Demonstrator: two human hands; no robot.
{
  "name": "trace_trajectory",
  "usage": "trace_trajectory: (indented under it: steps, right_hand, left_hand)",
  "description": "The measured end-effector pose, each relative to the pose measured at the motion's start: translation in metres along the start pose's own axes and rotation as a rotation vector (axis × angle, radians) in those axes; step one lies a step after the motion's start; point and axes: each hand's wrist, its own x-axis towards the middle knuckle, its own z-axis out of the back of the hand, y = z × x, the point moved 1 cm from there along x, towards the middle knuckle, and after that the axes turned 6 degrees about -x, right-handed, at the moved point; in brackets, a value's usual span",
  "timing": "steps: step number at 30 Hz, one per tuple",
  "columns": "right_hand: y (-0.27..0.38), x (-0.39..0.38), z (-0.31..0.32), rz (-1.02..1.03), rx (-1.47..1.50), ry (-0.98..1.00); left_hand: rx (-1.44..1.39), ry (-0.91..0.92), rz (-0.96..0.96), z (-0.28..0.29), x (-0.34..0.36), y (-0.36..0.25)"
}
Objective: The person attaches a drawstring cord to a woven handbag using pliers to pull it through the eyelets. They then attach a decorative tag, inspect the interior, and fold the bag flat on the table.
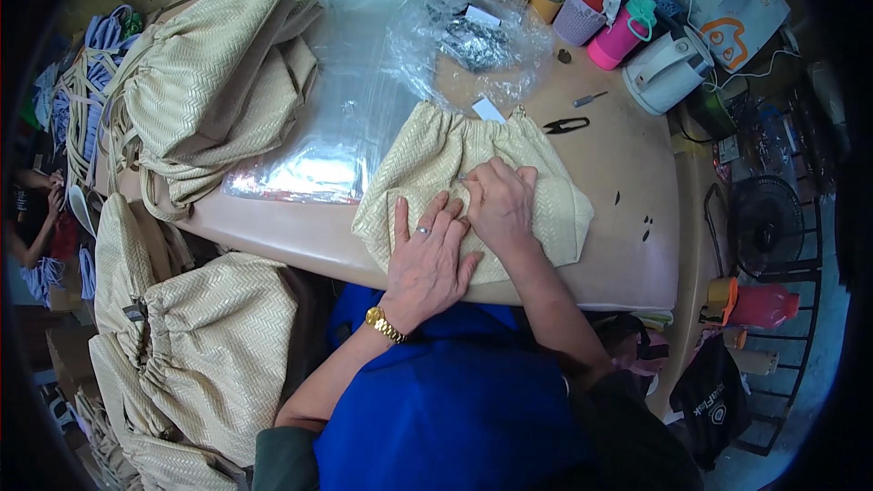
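A cream woven drawstring bag [559,205] with a herringbone pattern lies flat on the table in front of me, its gathered top away from me. My left hand [427,259] rests on the bag's lower left part, fingers stretched out, with a ring on one finger and a gold watch at the wrist. Just to the right, my right hand [500,205] presses on the middle of the bag with its fingers curled together. Something small and pale shows at those fingertips, too little of it to name. A white tag [488,110] sits at the bag's top edge.
Black thread snips [566,125] and a small screwdriver-like tool [589,100] lie right of the bag. Clear plastic sleeves [336,100] spread behind it. More cream bags [200,73] pile at left, others [218,345] below the table edge. A kettle [668,68] and pink bottle [618,36] stand back right.
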Motion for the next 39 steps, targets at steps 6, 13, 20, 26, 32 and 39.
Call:
trace_trajectory:
  steps: [6, 13, 20, 26, 32, 39]
  right_hand:
    - [0.011, -0.1, 0.054, -0.004, 0.029, 0.162]
    - [0.0, -0.11, 0.09, 0.019, 0.015, 0.079]
    - [0.008, -0.089, 0.058, 0.167, 0.047, 0.146]
    - [0.017, -0.08, 0.044, 0.212, 0.045, 0.118]
    - [-0.003, -0.088, 0.066, 0.22, 0.068, 0.157]
    - [0.023, -0.07, 0.033, 0.179, 0.055, 0.086]
  left_hand:
    - [0.023, -0.017, 0.009, -0.004, -0.002, 0.002]
    - [0.056, -0.018, -0.026, -0.004, -0.004, 0.001]
    - [0.082, -0.003, -0.048, -0.006, -0.004, 0.005]
    - [0.132, 0.004, -0.051, -0.007, -0.003, 0.001]
    - [0.09, 0.014, -0.028, -0.004, -0.003, 0.002]
    - [0.126, 0.03, -0.049, -0.005, 0.0, -0.001]
